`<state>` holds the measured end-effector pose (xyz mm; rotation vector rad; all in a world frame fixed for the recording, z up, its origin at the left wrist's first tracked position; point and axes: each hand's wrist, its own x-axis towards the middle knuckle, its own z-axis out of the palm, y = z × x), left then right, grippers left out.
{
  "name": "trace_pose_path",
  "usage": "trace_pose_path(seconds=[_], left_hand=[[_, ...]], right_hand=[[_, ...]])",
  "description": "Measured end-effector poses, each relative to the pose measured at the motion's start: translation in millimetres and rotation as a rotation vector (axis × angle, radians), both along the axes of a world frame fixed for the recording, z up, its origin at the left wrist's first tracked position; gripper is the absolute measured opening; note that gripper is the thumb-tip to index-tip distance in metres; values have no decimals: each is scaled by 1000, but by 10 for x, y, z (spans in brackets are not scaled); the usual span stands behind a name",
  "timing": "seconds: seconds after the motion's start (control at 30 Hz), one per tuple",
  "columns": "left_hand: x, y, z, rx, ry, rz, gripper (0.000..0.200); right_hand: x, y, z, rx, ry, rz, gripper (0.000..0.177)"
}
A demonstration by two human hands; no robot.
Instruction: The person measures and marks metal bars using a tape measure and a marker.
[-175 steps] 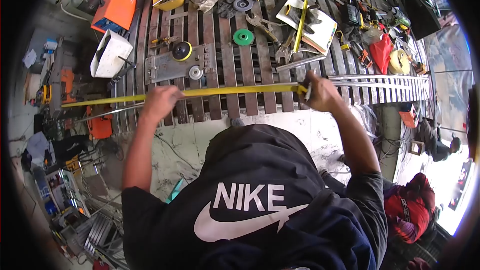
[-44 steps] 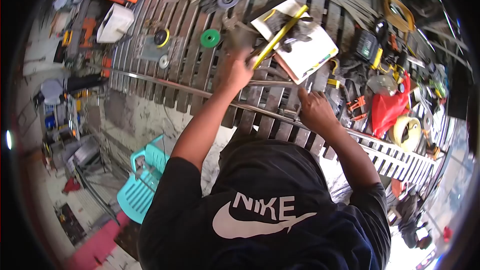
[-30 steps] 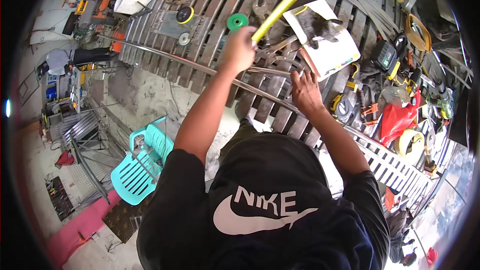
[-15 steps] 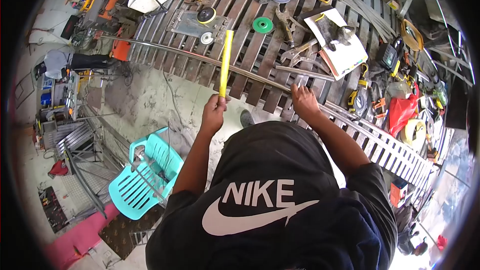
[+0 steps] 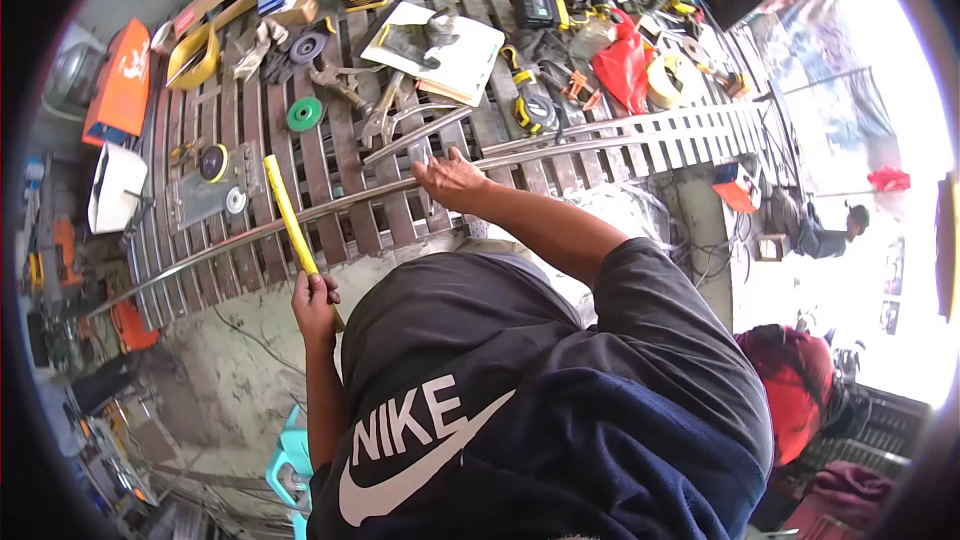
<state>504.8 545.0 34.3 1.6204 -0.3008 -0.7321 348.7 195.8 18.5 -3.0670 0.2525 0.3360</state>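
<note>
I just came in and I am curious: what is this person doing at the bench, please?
The person's left hand holds a yellow strip by its lower end, in front of the slatted bench. The strip's upper part passes across a long metal bar lying along the near side. The right hand is at this bar, close to a short metal piece; whether it grips anything is unclear. Wrenches, a green disc and an open book lie farther back.

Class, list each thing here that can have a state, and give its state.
Left hand, closed on yellow strip
Yellow strip, held aslant
Right hand, fingers at long metal tube
Notebook, open, gloves on top
Yellow tub, open, holding items
Green disc, lying flat
Red bag, crumpled
</note>
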Motion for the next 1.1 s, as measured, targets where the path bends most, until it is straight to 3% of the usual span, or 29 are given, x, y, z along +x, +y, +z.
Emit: trace_pose_path(seconds=[0.1,0.13,0.17,0.2,0.23,0.33,0.43,0.5,0.6,0.77,0.83,1.1], left_hand=[[83,17,44,16,-36,-13,28],[111,20,34,30,-57,-35,30],[106,-10,118,-10,-59,-53,33],[116,-17,137,-24,-121,-91,30],[73,-82,272,-19,-75,-71,31],[-13,-218,477,-108,106,-69,36],[-91,-420,794,-161,134,-63,35],[-88,-535,894,-222,142,-61,32],[-66,-679,1044,-430,214,-59,30],[124,-843,1232,-434,241,-127,33],[123,-973,1284,-441,236,-124,35],[241,-1223,1583,-533,624,-34,39]], right_hand=[[-152,51,11,-114,-119,89,52],[-200,64,194,-143,-52,122,59],[-283,26,91,-144,-214,148,64],[-217,92,392,-61,-81,46,65],[-169,102,545,-16,-20,-2,58],[-178,128,1021,83,-234,0,19],[-204,77,1415,62,-256,6,24],[-199,74,1767,37,-424,109,19],[-209,-25,2051,11,-515,174,30],[-157,-124,2476,8,-560,244,43],[-151,-132,2564,-27,-541,247,40],[-113,58,2967,-31,-571,288,30]])
